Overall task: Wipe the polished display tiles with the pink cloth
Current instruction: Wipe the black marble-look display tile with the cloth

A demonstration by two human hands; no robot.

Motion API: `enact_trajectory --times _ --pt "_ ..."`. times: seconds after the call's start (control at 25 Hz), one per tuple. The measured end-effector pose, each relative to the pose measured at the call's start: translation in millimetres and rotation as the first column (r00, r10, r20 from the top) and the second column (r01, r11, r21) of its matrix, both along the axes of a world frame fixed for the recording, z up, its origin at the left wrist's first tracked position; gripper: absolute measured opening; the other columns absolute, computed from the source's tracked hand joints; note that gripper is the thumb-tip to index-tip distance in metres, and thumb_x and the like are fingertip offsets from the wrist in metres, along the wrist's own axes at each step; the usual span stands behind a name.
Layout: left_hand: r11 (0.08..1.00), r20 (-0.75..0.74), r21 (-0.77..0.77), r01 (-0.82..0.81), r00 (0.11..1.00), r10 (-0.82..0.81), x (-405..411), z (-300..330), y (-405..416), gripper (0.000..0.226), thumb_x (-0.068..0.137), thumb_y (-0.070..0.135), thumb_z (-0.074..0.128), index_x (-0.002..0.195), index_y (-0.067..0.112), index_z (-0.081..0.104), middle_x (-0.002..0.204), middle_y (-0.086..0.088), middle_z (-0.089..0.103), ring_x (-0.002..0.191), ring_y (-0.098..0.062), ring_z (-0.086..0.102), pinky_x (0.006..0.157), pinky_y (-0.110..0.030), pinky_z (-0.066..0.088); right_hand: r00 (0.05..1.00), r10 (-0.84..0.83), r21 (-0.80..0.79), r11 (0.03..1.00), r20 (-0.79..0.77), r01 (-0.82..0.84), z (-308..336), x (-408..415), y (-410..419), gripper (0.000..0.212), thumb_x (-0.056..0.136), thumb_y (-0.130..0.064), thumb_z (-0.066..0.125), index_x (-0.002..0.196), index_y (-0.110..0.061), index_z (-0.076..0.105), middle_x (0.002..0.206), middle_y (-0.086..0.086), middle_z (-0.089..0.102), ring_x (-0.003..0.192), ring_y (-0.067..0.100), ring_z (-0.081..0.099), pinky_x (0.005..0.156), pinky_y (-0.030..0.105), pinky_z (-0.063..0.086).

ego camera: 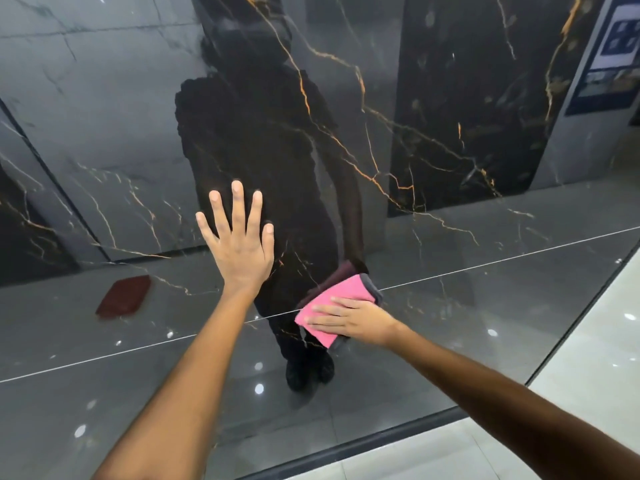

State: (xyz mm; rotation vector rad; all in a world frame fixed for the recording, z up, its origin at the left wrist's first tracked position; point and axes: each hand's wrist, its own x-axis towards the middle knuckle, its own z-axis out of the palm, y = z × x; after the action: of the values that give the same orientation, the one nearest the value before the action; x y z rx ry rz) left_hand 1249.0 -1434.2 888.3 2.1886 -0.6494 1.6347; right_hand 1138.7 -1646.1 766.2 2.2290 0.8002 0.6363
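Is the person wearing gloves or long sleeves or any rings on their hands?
No gloves. Both the left hand and the right hand are bare, and both forearms are bare as far as the picture shows, so no sleeve is in view. No ring, watch or bracelet shows on the fingers or wrists. The nails look short and unpainted.

One head-worn camera looks forward and down, close to the glossy dark tile (450,98) within arm's reach.
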Motion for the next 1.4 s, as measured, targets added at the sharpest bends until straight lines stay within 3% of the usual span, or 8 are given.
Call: enact_trajectory --times 0.12,0.24,0.32,0.44,0.8,1.08,1.32,1.4 --pt "1.000 -0.023 0.021 -0.008 1.000 0.008 -2 2 0 0.054 0.104 0.034 0.029 0.155 0.024 0.015 0.158 -0.008 0.017 0.144 -0.036 0.008 0.118 -0.048 -0.007 0.985 -0.059 0.479 0.877 0.163 -0.027 46 -6 -51 0.099 0.055 0.002 0.054 0.147 -0.024 0.027 0.147 0.000 0.043 0.139 0.016 0.027 0.118 0.034 0.000" --pt "0.995 -0.101 -0.084 0.058 0.993 -0.066 -11 9 -4 0.051 0.100 0.030 0.037 0.150 0.021 0.028 0.157 -0.011 0.024 0.145 -0.037 0.011 0.118 -0.046 -0.008 0.898 -0.392 0.976 0.169 0.197 -0.140 117 -9 -100 0.083 0.071 -0.003 0.050 0.150 -0.016 0.026 0.156 0.012 0.025 0.146 0.022 0.012 0.119 0.030 0.003" --pt "0.985 -0.157 -0.114 0.131 0.976 -0.148 -24 6 -20 0.052 0.097 0.030 0.041 0.147 0.018 0.034 0.158 -0.009 0.023 0.146 -0.034 0.011 0.118 -0.045 -0.010 0.808 -0.584 0.835 -0.409 0.069 -0.367 127 0 -88 0.077 0.084 -0.006 0.053 0.152 -0.009 0.018 0.160 0.011 0.015 0.148 0.023 0.011 0.121 0.030 0.007" --pt "0.985 -0.177 -0.001 0.174 0.969 -0.171 -32 -19 -46 0.055 0.097 0.032 0.040 0.150 0.022 0.028 0.160 -0.003 0.017 0.149 -0.030 0.004 0.118 -0.047 -0.006 0.852 -0.490 0.609 -0.738 -0.185 -0.292 82 3 5 0.079 0.094 -0.007 0.053 0.152 -0.005 0.000 0.161 0.006 0.002 0.148 0.021 0.006 0.118 0.025 0.005" --pt "0.992 -0.046 0.086 0.088 0.995 -0.085 -11 -44 -51 0.061 0.104 0.038 0.027 0.157 0.026 -0.001 0.163 0.002 -0.014 0.146 -0.033 0.000 0.116 -0.053 -0.003 0.753 -0.584 0.509 -0.767 -0.302 -0.391 109 -19 -147 0.069 0.087 -0.001 0.052 0.149 -0.010 0.023 0.144 0.013 0.038 0.129 0.028 0.044 0.107 0.030 0.033" --pt "0.991 -0.024 0.122 0.060 0.998 -0.058 -11 -41 -52 0.059 0.104 0.037 0.029 0.157 0.026 0.005 0.163 0.004 -0.012 0.149 -0.029 -0.007 0.117 -0.050 -0.007 0.937 -0.350 0.971 0.222 -0.008 0.091 94 -7 -16 0.090 0.077 0.005 0.055 0.152 -0.005 0.006 0.159 0.006 -0.007 0.145 0.026 -0.015 0.118 0.044 -0.005" --pt "0.967 -0.104 -0.170 0.188 0.973 -0.208 -43 24 -66 0.041 0.092 0.028 0.047 0.133 0.023 0.044 0.148 0.004 0.030 0.136 -0.023 0.027 0.108 -0.051 0.016 0.776 -0.630 0.928 -0.273 0.027 -0.255 214 -12 -104 0.078 0.082 0.007 0.053 0.151 -0.001 0.016 0.159 0.016 0.013 0.147 0.036 0.003 0.118 0.049 0.012" --pt "0.950 -0.042 -0.228 0.215 0.972 -0.230 -42 82 -70 0.045 0.092 0.027 0.049 0.136 0.022 0.043 0.151 0.001 0.032 0.140 -0.024 0.025 0.111 -0.047 0.013 0.869 -0.480 0.987 -0.029 0.123 -0.156 208 -12 -47 0.080 0.069 0.011 0.060 0.144 0.001 0.031 0.148 0.026 0.030 0.138 0.043 0.025 0.112 0.053 0.028"
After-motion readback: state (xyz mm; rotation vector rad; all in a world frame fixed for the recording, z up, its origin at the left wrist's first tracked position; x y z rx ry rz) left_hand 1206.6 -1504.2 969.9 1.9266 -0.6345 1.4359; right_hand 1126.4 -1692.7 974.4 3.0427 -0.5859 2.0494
